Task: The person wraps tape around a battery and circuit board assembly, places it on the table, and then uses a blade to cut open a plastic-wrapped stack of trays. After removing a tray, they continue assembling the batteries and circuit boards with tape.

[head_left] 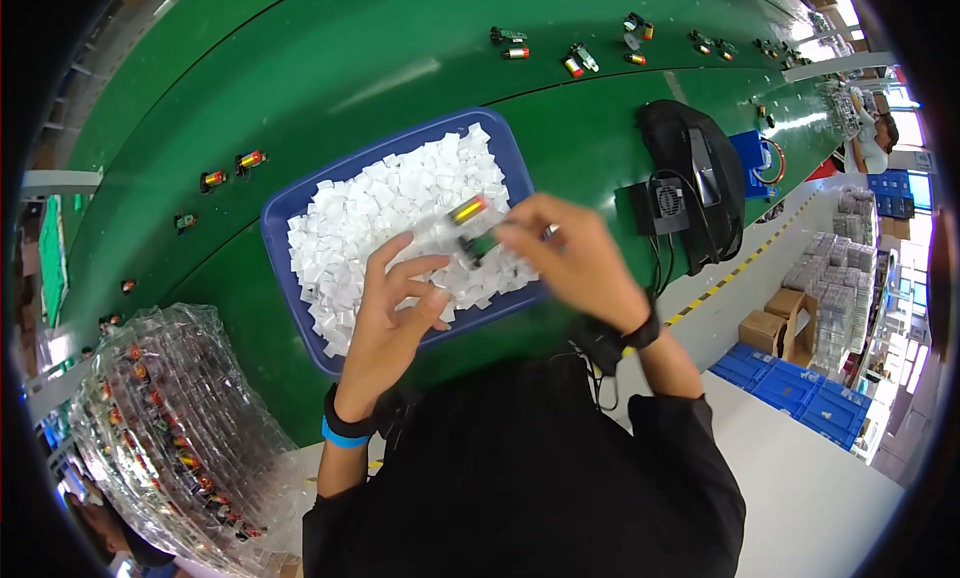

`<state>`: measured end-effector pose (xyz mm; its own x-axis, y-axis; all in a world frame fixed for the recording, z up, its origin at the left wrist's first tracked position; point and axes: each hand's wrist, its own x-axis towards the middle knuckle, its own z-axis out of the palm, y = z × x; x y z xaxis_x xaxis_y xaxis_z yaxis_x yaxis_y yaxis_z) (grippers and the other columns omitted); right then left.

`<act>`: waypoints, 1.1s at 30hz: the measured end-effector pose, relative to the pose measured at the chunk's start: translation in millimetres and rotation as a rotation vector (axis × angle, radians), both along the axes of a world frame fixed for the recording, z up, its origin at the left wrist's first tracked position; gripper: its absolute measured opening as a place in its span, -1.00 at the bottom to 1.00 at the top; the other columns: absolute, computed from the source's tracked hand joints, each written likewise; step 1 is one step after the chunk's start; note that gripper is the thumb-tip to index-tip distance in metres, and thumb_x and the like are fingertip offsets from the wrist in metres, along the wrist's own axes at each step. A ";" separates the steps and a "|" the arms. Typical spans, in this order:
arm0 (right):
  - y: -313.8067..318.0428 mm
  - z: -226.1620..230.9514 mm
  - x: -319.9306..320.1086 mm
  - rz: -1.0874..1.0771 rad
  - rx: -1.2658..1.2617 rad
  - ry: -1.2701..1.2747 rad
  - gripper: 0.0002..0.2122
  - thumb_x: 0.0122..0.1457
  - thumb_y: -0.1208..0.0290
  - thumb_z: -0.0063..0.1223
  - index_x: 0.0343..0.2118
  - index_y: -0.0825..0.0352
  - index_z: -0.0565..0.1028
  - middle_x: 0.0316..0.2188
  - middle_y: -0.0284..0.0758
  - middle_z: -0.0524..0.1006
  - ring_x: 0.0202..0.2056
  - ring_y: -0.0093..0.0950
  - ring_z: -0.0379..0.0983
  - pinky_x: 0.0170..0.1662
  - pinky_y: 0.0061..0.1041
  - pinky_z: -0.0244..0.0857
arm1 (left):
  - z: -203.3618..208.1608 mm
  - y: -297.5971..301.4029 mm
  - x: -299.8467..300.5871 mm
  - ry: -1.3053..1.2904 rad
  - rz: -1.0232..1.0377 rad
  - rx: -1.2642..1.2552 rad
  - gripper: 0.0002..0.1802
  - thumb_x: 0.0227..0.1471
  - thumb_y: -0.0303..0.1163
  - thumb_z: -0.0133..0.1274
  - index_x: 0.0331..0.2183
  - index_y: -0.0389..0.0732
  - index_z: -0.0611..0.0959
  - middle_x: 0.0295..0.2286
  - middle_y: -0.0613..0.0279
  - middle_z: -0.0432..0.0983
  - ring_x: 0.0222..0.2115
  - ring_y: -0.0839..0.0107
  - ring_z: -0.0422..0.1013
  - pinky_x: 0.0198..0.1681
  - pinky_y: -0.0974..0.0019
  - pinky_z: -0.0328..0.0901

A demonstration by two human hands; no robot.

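My right hand (580, 253) is closed in a pinch on a small battery-and-board assembly. Its red and yellow cylindrical cell (467, 210) and dark board part (482, 245) stick out to the left of the fingertips, a little blurred. My left hand (390, 313) is close by on the left, fingers half curled and apart, with no held thing visible in it. Both hands are above a blue plastic tray (280, 213) heaped with small white folded pieces (375, 203).
On the green bench (400, 38) lie more assemblies (252, 160) at left and along the far side. At right are a black bag (690, 178) and a small black fan box (665, 206). Clear packs of assemblies (180, 428) stand at lower left. Blue crates (790, 398) sit at right.
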<state>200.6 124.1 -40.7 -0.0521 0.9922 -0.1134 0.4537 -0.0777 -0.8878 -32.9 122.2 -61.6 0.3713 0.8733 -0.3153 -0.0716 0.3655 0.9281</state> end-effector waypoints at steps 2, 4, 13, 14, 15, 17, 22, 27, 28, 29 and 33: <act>17.8 4.2 40.5 0.076 0.056 -0.188 -0.83 0.23 0.36 0.15 -0.34 0.39 0.55 -0.51 -0.38 0.56 -0.47 -0.61 0.46 -0.38 -0.57 0.30 | 1.0 -1.0 -6.8 0.020 -0.020 0.042 -0.51 0.24 -0.41 0.01 0.15 -0.25 0.30 -0.09 0.07 0.51 -0.27 0.47 0.45 -0.32 0.44 0.38; 46.4 11.1 85.3 0.157 0.003 -0.467 -0.82 0.25 0.35 0.12 -0.35 0.39 0.52 -0.55 -0.34 0.53 -0.49 -0.57 0.45 -0.39 -0.54 0.31 | 0.7 1.3 -18.4 0.091 -0.085 0.022 -0.50 0.21 -0.42 0.06 0.13 -0.22 0.33 -0.10 0.14 0.52 -0.23 0.50 0.44 -0.30 0.44 0.37; 128.2 -37.8 189.2 0.316 -0.188 -0.494 -0.83 0.25 0.33 0.06 -0.31 0.34 0.52 -0.55 -0.31 0.54 -0.49 -0.48 0.53 -0.44 -0.42 0.38 | 12.0 -1.2 -24.0 0.130 -0.310 0.098 -0.62 0.22 -0.45 0.01 0.07 -0.26 0.42 -0.11 0.14 0.53 -0.27 0.51 0.44 -0.23 0.43 0.36; 132.7 -33.2 195.8 0.315 -0.188 -0.498 -0.83 0.25 0.33 0.06 -0.31 0.34 0.52 -0.55 -0.31 0.54 -0.49 -0.48 0.53 -0.44 -0.42 0.38 | 11.5 -1.7 -24.2 0.125 -0.311 0.099 -0.62 0.22 -0.45 0.01 0.07 -0.26 0.42 -0.11 0.14 0.53 -0.27 0.51 0.44 -0.23 0.43 0.36; 137.0 -25.6 204.3 0.258 -0.211 -0.464 -0.84 0.25 0.34 0.06 -0.30 0.34 0.52 -0.53 -0.33 0.54 -0.47 -0.50 0.53 -0.43 -0.43 0.39 | 10.7 -1.9 -25.7 0.128 -0.302 0.086 -0.63 0.22 -0.45 0.01 0.05 -0.26 0.43 -0.12 0.15 0.53 -0.27 0.51 0.43 -0.22 0.43 0.36; 143.8 -5.2 226.1 0.135 -0.255 -0.400 -0.85 0.24 0.36 0.05 -0.28 0.33 0.53 -0.49 -0.39 0.55 -0.44 -0.55 0.53 -0.42 -0.45 0.42 | 9.5 0.6 -27.3 0.127 -0.291 0.061 -0.66 0.22 -0.46 0.01 0.03 -0.26 0.46 -0.12 0.16 0.54 -0.27 0.53 0.43 -0.21 0.43 0.35; 157.5 9.7 339.3 -0.400 -0.312 -0.351 -0.80 0.25 0.26 0.02 -0.21 0.25 0.56 -0.41 -0.44 0.59 -0.39 -0.55 0.56 -0.38 -0.47 0.44 | 11.3 5.8 -26.1 0.176 -0.231 0.022 -0.67 0.22 -0.47 0.01 0.02 -0.25 0.47 -0.13 0.16 0.54 -0.26 0.53 0.43 -0.20 0.42 0.35; 121.4 -84.3 564.2 -0.386 -0.163 0.204 -0.65 0.29 0.05 0.00 -0.10 0.24 0.55 -0.27 -0.37 0.64 -0.30 -0.45 0.58 -0.24 -0.27 0.46 | 12.0 14.0 -25.6 0.083 -0.275 0.045 -0.69 0.22 -0.47 0.00 0.00 -0.26 0.48 -0.13 0.15 0.54 -0.27 0.51 0.44 -0.20 0.43 0.34; 136.2 -103.6 554.4 -0.415 -0.246 0.134 -0.63 0.29 0.04 -0.01 -0.12 0.28 0.55 -0.28 -0.35 0.64 -0.31 -0.40 0.59 -0.23 -0.22 0.45 | 14.5 9.9 -25.1 0.108 -0.257 0.051 -0.69 0.22 -0.47 0.00 0.00 -0.26 0.48 -0.13 0.14 0.54 -0.27 0.51 0.44 -0.21 0.43 0.34; 134.3 -119.8 544.3 -0.459 -0.325 0.066 -0.60 0.29 0.02 -0.01 -0.13 0.31 0.55 -0.29 -0.33 0.65 -0.32 -0.35 0.59 -0.22 -0.17 0.45 | 19.3 7.4 -23.5 0.134 -0.259 0.059 -0.69 0.22 -0.47 0.00 0.00 -0.27 0.48 -0.14 0.14 0.54 -0.27 0.51 0.44 -0.21 0.43 0.34; 127.9 -130.4 514.6 -0.544 -0.283 -0.125 -0.62 0.23 0.03 0.07 -0.17 0.31 0.55 -0.31 -0.26 0.64 -0.32 -0.28 0.59 -0.21 -0.21 0.45 | 25.6 -1.4 -27.3 0.139 -0.203 0.005 -0.70 0.23 -0.44 0.01 -0.01 -0.27 0.49 -0.14 0.14 0.54 -0.27 0.50 0.44 -0.21 0.43 0.34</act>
<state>715.3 252.0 -171.1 0.4828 0.8035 -0.3484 0.3824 -0.5513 -0.7415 -60.2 120.7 -36.0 0.4930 0.7867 -0.3716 0.1311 0.3551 0.9256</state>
